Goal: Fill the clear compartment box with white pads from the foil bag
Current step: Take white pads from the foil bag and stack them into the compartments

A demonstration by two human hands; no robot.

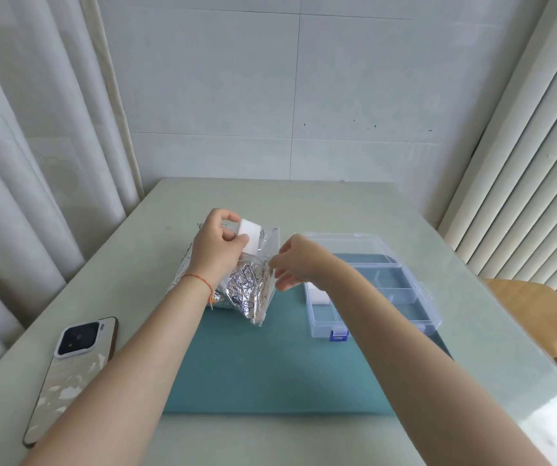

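A crinkled silver foil bag (pixel 248 287) with dark printed marks stands on the teal mat, left of centre. My left hand (pixel 216 248) pinches a white pad (pixel 249 234) just above the bag's open top. My right hand (pixel 295 262) pinches the bag's right edge near its mouth. The clear compartment box (pixel 401 297) lies open to the right, its lid (pixel 347 245) tipped back. One white pad (pixel 319 292) lies in the box's left compartment, partly hidden by my right forearm.
A phone (pixel 72 371) lies face down at the table's left front. The teal mat (pixel 270 371) covers the table's middle. A wooden chair (pixel 539 314) stands at the right edge. Curtains hang on the left, blinds on the right.
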